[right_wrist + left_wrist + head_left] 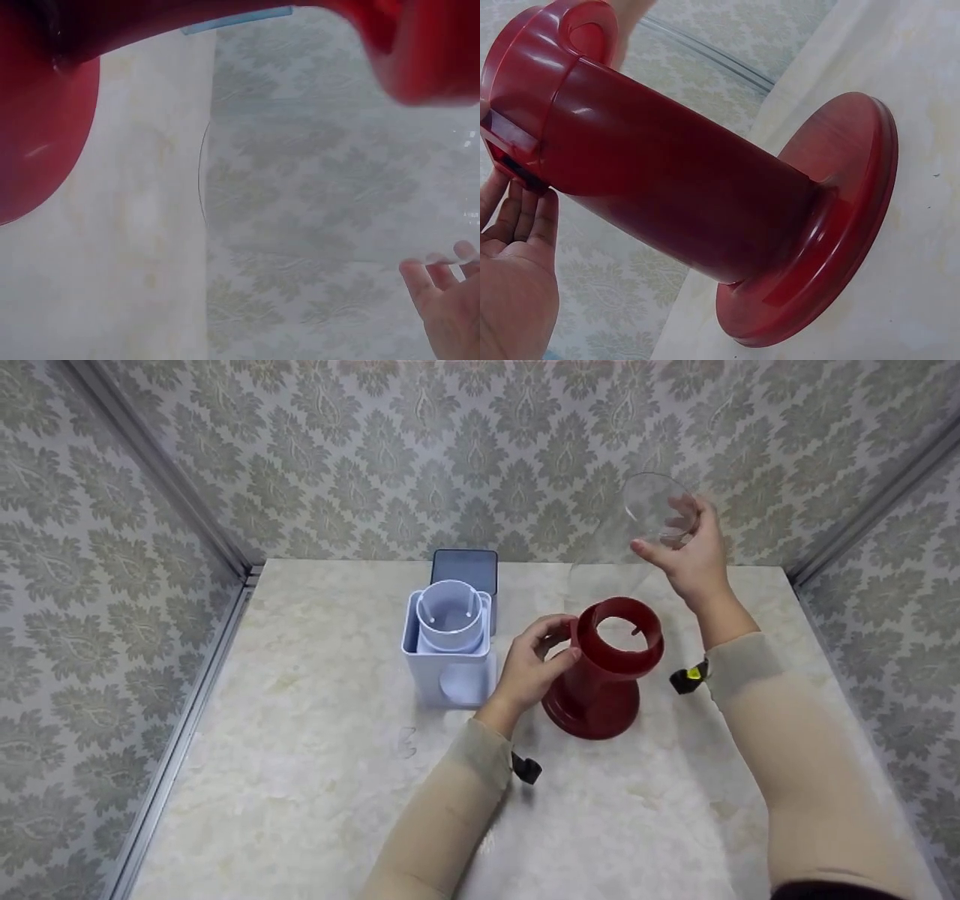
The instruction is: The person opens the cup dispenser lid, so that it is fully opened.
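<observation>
A glossy red stand (600, 705) with a round base and a wide open collar stands upright on the table, right of centre. My left hand (534, 669) grips the collar's left side, thumb and fingers at a projecting tab (511, 135). Behind the stand, my right hand (694, 551) holds a clear tube (611, 551) near its round upper rim, thumb on one side and fingers on the other. The tube leans, its lower end overlapping the back of the red collar in the head view. In the right wrist view, the fingertips (420, 274) touch the clear wall.
Left of the stand is a pale blue-white square container (427, 679) with a round cup-like piece (450, 637) in its top. A box with a dark grey top (465, 570) stands behind it. Patterned walls (480, 457) with metal corner rails (176, 480) enclose the table (300, 780).
</observation>
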`<state>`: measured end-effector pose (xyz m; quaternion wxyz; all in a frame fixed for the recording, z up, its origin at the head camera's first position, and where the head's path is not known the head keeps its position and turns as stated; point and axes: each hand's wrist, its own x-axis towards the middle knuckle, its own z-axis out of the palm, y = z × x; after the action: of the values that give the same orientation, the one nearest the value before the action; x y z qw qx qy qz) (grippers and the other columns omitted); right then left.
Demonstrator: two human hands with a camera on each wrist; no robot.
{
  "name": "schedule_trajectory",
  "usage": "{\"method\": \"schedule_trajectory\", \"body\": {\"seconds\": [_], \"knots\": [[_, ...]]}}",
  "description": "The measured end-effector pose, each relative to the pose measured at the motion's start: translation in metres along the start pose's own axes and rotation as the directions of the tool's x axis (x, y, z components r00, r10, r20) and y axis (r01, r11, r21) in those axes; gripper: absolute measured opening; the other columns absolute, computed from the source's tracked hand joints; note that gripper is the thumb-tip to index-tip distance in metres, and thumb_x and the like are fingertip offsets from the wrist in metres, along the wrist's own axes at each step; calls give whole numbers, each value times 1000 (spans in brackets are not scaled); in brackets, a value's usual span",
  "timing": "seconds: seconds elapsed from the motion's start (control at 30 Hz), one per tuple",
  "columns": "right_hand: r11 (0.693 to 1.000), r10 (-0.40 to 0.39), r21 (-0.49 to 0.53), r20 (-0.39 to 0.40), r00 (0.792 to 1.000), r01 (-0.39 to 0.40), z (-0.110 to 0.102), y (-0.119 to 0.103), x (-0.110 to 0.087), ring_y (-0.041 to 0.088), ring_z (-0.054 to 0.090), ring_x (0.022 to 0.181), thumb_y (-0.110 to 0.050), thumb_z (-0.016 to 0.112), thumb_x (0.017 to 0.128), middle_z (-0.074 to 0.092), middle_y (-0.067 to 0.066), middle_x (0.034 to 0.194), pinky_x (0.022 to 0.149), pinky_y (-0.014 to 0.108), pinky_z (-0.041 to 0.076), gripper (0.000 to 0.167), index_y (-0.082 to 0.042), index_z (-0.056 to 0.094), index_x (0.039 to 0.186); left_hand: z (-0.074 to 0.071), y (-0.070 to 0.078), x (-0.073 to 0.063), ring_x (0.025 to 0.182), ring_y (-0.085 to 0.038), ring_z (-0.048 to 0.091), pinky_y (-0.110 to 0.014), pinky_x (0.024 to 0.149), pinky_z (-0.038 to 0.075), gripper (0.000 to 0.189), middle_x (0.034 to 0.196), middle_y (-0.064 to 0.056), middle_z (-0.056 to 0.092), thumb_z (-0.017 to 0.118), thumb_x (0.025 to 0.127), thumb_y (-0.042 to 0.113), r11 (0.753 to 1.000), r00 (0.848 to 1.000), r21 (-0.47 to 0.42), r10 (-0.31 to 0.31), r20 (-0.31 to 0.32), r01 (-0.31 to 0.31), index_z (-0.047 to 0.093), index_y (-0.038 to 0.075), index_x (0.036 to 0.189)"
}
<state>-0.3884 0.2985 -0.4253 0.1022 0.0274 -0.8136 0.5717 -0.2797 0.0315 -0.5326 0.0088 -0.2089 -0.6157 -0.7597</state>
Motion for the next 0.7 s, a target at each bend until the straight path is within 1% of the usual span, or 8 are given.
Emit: {"method": "schedule_trajectory", "body": {"seconds": [0.13, 0.27, 0.4, 0.5, 0.63, 0.7], "knots": [[998, 65, 18, 30, 997, -66, 2, 13, 5, 26, 49, 153, -33, 97, 92, 44, 2, 179, 127, 44, 51, 109, -14, 28, 175, 1, 0, 0, 136, -32, 69, -60, 128, 51, 49, 148, -36, 63, 75, 99, -5, 1000, 1000, -12, 8, 5, -8, 62, -16, 145], [995, 96, 15, 38, 995, -97, 5, 22, 7, 29, 45, 158, -32, 96, 92, 42, 5, 180, 133, 44, 47, 111, -13, 26, 176, 2, 1, 0, 138, -33, 69, -60, 126, 52, 49, 150, -36, 62, 74, 100, -7, 1000, 1000, -20, 6, 4, -6, 61, -16, 146], [995, 101, 18, 61, 993, -102, 11, 28, 10, 28, 44, 159, -31, 96, 92, 40, 7, 180, 135, 43, 45, 109, -13, 28, 175, 1, 2, 0, 138, -35, 68, -62, 126, 52, 49, 149, -36, 62, 74, 101, -7, 1000, 1000, -28, 8, -1, -8, 60, -17, 147], [995, 100, -2, 81, 992, -100, 17, 33, 12, 28, 43, 161, -31, 96, 93, 38, 9, 181, 137, 44, 42, 110, -12, 26, 176, 1, 2, -1, 138, -35, 68, -57, 126, 54, 49, 150, -36, 62, 74, 101, -8, 999, 1000, -34, 2, -3, -2, 60, -17, 147], [994, 109, -28, 100, 989, -107, 23, 38, 12, 31, 40, 165, -31, 95, 94, 35, 10, 183, 139, 46, 39, 116, -10, 19, 179, 0, 2, -1, 139, -33, 68, -42, 125, 56, 50, 151, -35, 62, 74, 101, -8, 999, 1000, -30, -14, 2, 14, 60, -16, 148], [993, 120, -29, 119, 986, -117, 26, 39, 13, 32, 37, 168, -29, 95, 94, 33, 9, 185, 140, 46, 37, 118, -11, 15, 180, 0, 1, -1, 139, -34, 68, -39, 126, 55, 49, 150, -36, 62, 74, 101, -8, 1000, 1000, -28, -12, 3, 12, 60, -17, 147]]}}
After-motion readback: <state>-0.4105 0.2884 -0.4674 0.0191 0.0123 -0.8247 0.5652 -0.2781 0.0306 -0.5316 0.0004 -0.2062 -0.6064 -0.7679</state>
